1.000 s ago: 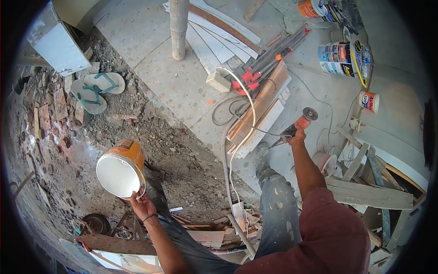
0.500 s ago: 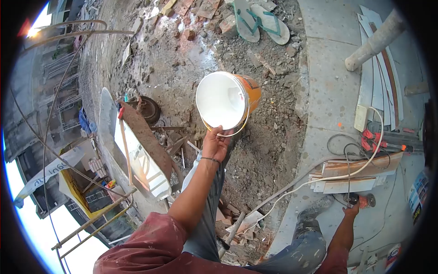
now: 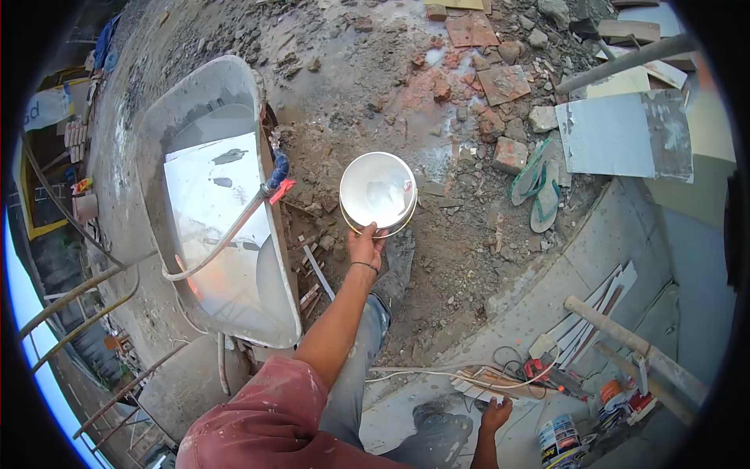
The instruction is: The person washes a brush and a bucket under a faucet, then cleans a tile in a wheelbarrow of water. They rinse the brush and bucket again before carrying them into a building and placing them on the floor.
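Note:
My left hand (image 3: 366,246) is closed on the near rim and wire handle of a bucket (image 3: 376,190). Its open white mouth faces up toward me, and its inside is wet-looking. Below that hand is my trouser leg and shoe. At the lower right, my right hand (image 3: 495,416) has its fingers apart and slightly curled, and I see nothing in it. It is close to a stack of thin strips (image 3: 500,381). Left of the bucket stands a wheelbarrow (image 3: 285,309) holding cloudy water and light tile-like sheets (image 3: 223,184), with a hose (image 3: 226,244) across it.
Rubble and mud cover the ground. Green-strapped flip-flops (image 3: 545,205) lie beside broken bricks (image 3: 512,155). Poles (image 3: 625,344) jut in at the right, near a red power tool (image 3: 551,377), cables and a printed tub (image 3: 559,439). Metal bars (image 3: 86,289) cross the left side.
My view has turned, bringing the wheelbarrow's inside into sight. The bucket now faces up more squarely, still in my left hand. My right hand no longer shows beside the small red-and-dark tool.

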The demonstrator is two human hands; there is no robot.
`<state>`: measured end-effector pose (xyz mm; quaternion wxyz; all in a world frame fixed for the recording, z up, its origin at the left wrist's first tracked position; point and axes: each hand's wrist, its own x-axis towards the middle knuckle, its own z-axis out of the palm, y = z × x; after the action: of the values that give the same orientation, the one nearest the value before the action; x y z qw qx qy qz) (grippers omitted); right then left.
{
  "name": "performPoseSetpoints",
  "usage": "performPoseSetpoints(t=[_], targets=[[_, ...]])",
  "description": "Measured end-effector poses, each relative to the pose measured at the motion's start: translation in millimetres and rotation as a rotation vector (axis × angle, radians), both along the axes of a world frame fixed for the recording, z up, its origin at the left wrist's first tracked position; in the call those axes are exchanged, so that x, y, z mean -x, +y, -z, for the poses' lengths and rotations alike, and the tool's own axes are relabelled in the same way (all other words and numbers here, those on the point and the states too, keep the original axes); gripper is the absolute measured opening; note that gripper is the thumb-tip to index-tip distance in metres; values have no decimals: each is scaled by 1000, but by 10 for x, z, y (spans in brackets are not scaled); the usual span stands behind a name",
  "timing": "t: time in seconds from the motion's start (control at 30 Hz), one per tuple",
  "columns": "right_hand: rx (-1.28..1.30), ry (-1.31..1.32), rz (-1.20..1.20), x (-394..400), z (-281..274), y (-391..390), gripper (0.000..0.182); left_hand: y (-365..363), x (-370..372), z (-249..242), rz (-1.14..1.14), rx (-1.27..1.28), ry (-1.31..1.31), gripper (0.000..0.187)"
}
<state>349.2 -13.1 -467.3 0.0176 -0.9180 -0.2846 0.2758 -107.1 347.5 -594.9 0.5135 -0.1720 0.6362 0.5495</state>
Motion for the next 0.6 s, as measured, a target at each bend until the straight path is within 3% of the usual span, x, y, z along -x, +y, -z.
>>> performPoseSetpoints(t=[0.03,0.1,0.17,0.23,0.33,0.43,0.6], targets=[[-91,106,50,95,108,288,31,243,176,92,-78,3,43,31],[5,417,166,350,237,1299,38,646,541,424,-205,39,94,38],[13,657,251,1325,-229,2930,35,971,856,689,-301,37,126,39],[-39,773,58,1757,-55,3808,36,1281,1070,740,-427,21,96,41],[-103,641,-462,2305,383,4885,36,1536,1277,633,-490,-36,48,44],[-163,576,-839,3186,538,5892,33,1611,1405,856,-612,-113,67,47],[-540,595,-1438,4800,1180,6795,24,1703,1455,954,-607,-97,189,50]])
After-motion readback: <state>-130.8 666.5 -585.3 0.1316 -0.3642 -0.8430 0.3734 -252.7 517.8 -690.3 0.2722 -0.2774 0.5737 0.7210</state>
